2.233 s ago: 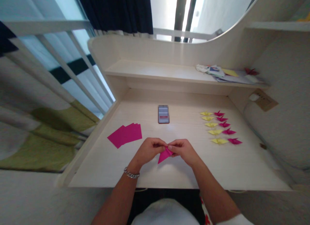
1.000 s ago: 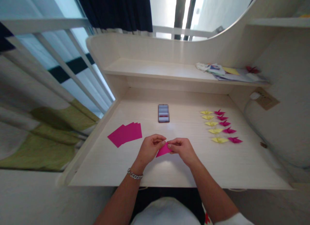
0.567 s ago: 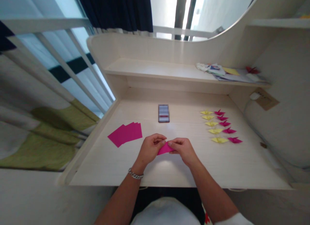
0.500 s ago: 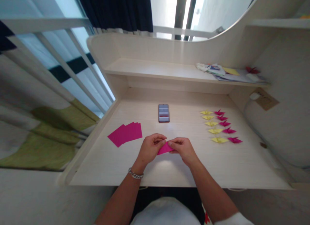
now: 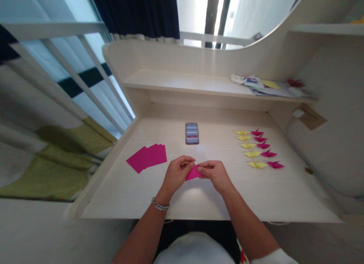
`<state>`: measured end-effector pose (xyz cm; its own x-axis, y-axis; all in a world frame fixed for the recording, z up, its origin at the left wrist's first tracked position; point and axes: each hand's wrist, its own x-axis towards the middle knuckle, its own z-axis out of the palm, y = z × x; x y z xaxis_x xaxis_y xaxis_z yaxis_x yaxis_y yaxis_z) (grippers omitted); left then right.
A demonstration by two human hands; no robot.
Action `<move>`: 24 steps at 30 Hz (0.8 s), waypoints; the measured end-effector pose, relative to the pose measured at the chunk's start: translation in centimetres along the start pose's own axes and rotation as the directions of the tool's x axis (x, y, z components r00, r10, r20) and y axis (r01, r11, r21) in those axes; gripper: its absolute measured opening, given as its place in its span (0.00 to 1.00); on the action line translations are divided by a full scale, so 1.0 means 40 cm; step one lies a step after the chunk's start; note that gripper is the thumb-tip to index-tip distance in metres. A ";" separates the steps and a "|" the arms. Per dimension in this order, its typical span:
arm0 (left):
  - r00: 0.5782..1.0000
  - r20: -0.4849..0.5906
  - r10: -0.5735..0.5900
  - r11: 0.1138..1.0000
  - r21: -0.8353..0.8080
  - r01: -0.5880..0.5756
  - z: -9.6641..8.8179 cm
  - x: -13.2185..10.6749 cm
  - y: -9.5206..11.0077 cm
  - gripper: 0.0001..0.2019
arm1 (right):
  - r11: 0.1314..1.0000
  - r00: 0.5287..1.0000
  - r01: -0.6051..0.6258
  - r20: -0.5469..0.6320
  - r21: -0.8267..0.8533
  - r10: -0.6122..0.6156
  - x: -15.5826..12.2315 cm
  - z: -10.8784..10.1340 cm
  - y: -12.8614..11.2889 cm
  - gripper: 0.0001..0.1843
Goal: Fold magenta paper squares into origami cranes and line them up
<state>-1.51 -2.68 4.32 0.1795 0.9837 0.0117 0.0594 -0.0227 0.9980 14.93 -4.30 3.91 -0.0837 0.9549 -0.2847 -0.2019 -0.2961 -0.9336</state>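
Note:
Between my two hands is a small folded piece of pink origami paper [image 5: 192, 174], held just above the desk near its front. My left hand [image 5: 178, 173] pinches its left side, thumb on top. On the right side, my right hand [image 5: 212, 173] grips it between thumb and fingers. Parts of the paper's edges are hidden under the fingertips. A fanned stack of pink paper sheets [image 5: 149, 157] lies to the left of my left hand. Off to the right stand two columns of folded paper cranes, yellow cranes [image 5: 253, 154] and pink cranes [image 5: 269, 153].
A phone [image 5: 192, 133] lies on the desk [image 5: 170, 114] beyond my hands. Papers [image 5: 273, 87] rest on the raised shelf [image 5: 176, 80] at the back. A cable [image 5: 301, 154] runs down the right wall from a socket. White rails [image 5: 93, 82] border the left side.
Both hands stay in nearly the same place, still pinching the pink paper. The paper's visible part has shifted very slightly under the fingers.

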 end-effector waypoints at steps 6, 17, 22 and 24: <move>0.996 0.052 -0.077 0.992 -0.097 0.082 -0.005 -0.006 0.021 0.13 | 1.000 1.000 0.017 0.019 -0.017 -0.017 0.006 -0.002 -0.021 0.16; 0.999 -0.032 -0.008 1.000 -0.013 0.008 -0.005 0.002 -0.003 0.11 | 0.999 0.998 0.027 0.064 -0.040 -0.024 0.004 0.007 -0.019 0.16; 0.999 -0.052 -0.001 1.000 0.005 0.001 -0.003 0.002 -0.002 0.08 | 0.998 0.997 0.041 0.072 -0.041 -0.038 0.008 0.005 -0.014 0.16; 0.998 -0.059 0.006 1.000 0.015 -0.006 0.000 0.001 0.000 0.07 | 0.998 0.996 0.052 0.073 -0.044 -0.049 0.009 0.006 -0.014 0.17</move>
<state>-1.51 -2.63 4.30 0.1221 0.9923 0.0217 0.0735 -0.0309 0.9968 14.79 -3.78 4.39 -0.1445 0.9642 -0.2225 -0.1628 -0.2450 -0.9558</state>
